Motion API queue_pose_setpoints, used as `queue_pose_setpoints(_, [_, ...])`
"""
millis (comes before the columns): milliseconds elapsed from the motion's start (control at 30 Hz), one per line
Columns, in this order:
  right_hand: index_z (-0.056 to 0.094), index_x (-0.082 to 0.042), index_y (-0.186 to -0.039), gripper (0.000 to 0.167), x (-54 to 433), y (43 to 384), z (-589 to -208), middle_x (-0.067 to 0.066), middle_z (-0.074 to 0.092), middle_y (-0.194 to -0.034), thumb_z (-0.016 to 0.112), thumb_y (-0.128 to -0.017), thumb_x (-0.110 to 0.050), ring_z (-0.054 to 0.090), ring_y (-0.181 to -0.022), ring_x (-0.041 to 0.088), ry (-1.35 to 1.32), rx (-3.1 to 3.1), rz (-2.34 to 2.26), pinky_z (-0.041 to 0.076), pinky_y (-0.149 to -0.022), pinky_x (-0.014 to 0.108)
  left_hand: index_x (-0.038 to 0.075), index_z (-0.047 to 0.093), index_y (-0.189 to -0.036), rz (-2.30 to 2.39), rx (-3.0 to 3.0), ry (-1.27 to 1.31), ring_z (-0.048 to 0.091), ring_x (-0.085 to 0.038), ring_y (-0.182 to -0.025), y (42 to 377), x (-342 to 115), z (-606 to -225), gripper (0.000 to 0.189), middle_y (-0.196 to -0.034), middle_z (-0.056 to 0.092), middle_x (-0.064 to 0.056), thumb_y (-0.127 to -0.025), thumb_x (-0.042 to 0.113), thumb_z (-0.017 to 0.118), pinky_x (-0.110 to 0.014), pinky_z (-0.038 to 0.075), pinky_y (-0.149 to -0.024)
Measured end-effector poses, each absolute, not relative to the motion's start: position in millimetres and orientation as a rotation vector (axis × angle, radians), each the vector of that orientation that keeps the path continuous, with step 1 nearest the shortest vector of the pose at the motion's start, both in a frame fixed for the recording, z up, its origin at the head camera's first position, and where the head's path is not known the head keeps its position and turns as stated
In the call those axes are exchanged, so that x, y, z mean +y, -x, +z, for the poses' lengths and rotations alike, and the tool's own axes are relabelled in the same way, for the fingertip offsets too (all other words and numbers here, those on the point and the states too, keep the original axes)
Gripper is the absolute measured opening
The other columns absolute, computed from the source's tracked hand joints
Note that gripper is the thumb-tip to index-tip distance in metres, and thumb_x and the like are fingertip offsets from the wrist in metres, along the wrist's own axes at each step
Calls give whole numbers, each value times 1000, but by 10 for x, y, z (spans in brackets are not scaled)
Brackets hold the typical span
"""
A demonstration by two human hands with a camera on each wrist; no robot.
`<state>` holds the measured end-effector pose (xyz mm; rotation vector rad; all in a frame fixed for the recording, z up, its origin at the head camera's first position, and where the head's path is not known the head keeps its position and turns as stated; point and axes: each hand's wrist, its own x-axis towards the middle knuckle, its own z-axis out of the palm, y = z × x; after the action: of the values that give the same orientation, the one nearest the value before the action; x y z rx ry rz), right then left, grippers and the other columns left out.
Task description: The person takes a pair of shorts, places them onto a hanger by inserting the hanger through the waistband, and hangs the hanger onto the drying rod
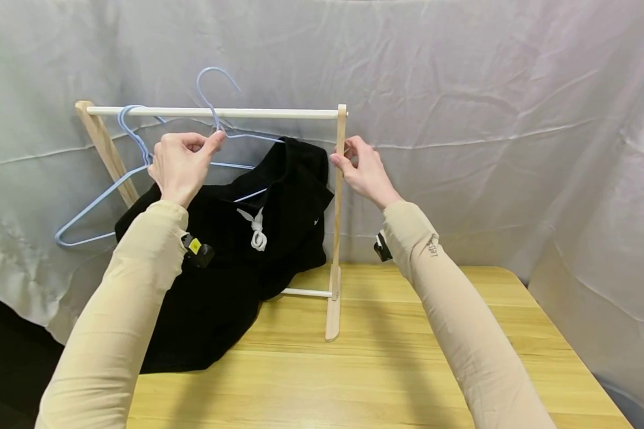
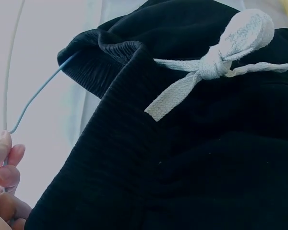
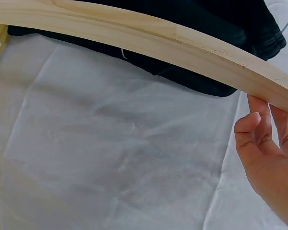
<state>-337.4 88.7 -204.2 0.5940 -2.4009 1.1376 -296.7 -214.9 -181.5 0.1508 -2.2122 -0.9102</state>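
Note:
My left hand pinches a light blue hanger at the base of its hook, which rises above the rail in the head view. Black drawstring bottoms hang from this hanger, its wire entering the ribbed waistband. A white drawstring is tied in a bow at their front. Around the right post of a small wooden rack, my right hand has its fingers loosely bent. In the right wrist view its fingertips pass behind the post, and the thumb stands apart from it.
Another light blue hanger hangs at the left of the white rail, partly behind the black cloth. The rack stands on a wooden table, its right foot toward me. A grey curtain hangs behind.

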Motion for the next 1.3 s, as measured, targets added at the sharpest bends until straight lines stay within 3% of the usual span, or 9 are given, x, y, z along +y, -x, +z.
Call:
queue_pose_setpoints(267, [57, 1, -120, 28, 893, 3354, -2036, 20, 70, -104, 60, -102, -20, 71, -92, 34, -600, -2402, 1137, 51, -78, 29, 24, 82, -89, -916, -2248, -147, 50, -6, -74, 2977, -2153, -1880, 50, -57, 49, 34, -85, 69, 64, -34, 30, -72])
queue_pose_setpoints(467, [57, 2, -121, 29, 896, 3365, -2033, 21, 69, -105, 60, -102, -20, 70, -93, 34, -607, -2397, 1134, 53, -81, 36, 21, 82, -90, -907, -2266, -144, 52, -9, -79, 2982, -2140, -1922, 51, -74, 68, 13, -86, 68, 63, -36, 30, -75])
queue_pose_setpoints(700, [57, 1, -121, 30, 894, 3356, -2036, 21, 69, -105, 60, -102, -21, 70, -94, 35, -599, -2412, 1145, 53, -84, 38, 19, 82, -89, -885, -2271, -129, 56, -18, -81, 2994, -2119, -1986, 52, -75, 69, 3, -87, 67, 63, -38, 30, -72])
queue_pose_setpoints(833, [57, 1, -121, 30, 895, 3360, -2042, 21, 69, -105, 60, -102, -21, 70, -95, 36, -593, -2416, 1147, 53, -85, 39, 18, 82, -90, -885, -2289, -123, 61, -24, -86, 2996, -2097, -2026, 52, -88, 74, -8, -88, 66, 63, -40, 32, -73])
queue_pose_setpoints(1300, [57, 2, -121, 29, 872, 3372, -2055, 21, 68, -104, 60, -102, -21, 70, -94, 37, -608, -2406, 1156, 54, -86, 42, 14, 79, -90, -858, -2373, -51, 63, -31, -92, 3018, -2076, -2160, 52, -91, 73, -12, -91, 63, 61, -53, 37, -83])
